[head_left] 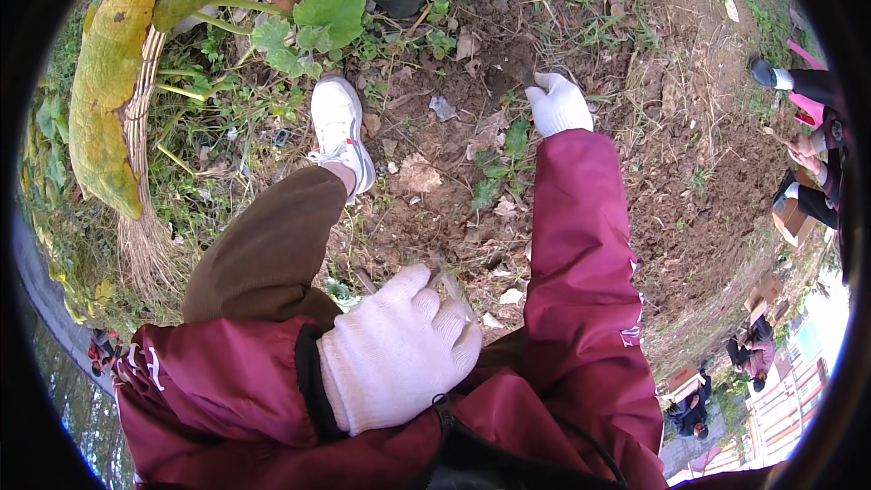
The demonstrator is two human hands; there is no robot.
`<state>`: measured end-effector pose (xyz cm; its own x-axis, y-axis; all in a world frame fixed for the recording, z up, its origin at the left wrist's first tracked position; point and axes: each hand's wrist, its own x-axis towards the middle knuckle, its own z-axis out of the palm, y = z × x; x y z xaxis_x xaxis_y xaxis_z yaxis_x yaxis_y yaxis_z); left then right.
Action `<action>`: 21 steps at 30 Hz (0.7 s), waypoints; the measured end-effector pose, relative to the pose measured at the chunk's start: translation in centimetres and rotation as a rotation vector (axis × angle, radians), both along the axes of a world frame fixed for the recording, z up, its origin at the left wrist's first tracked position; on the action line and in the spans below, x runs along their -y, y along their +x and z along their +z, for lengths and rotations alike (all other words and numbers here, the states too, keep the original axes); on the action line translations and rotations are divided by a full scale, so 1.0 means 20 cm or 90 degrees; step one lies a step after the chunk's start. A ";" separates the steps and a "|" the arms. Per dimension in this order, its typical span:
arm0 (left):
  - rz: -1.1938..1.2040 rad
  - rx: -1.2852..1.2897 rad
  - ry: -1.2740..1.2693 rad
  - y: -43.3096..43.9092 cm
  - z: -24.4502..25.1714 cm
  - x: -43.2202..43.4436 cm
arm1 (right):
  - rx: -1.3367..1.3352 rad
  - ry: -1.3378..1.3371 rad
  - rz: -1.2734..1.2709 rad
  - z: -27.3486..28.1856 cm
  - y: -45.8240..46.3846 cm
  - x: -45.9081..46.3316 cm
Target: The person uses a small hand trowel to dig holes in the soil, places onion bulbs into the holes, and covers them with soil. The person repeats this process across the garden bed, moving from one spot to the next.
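My left hand (401,354), in a white knit glove, is held low in front of my jacket with its fingers curled. A blurred pale strip (450,284) shows by its fingertips, and a short brown stick (365,280) shows beside the thumb. Whether either is in the hand cannot be made out. My right hand (561,107), gloved too, reaches down to the brown soil (500,71) with its fingers bent. Thin dry grass (599,92) lies around it. The palm side is hidden, so any thing in its grasp is unseen. Nearer me grows a leafy green weed (500,167).
My white sneaker (337,126) stands between the hands and a broad-leaved vine (330,20). A straw broom (139,150) and a large yellowing leaf (112,95) are at left. Stones (418,173) dot the ground. Other people (813,143) and cardboard boxes (793,221) are at right.
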<state>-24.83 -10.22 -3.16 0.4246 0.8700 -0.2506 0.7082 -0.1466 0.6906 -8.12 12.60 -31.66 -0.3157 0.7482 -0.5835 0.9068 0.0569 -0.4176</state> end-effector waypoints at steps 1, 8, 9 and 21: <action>0.000 -0.001 -0.005 0.00 0.00 0.00 | 0.021 0.001 0.011 -0.03 0.01 0.03; 0.034 0.010 -0.014 -0.03 -0.03 0.01 | 0.087 -0.027 -0.065 -0.23 -0.06 0.29; 0.037 0.007 -0.011 -0.04 -0.04 0.01 | 0.082 -0.066 -0.106 -0.24 -0.08 0.30; 0.054 0.012 -0.004 -0.02 -0.05 0.00 | -0.285 -0.061 -0.367 -0.44 -0.01 0.33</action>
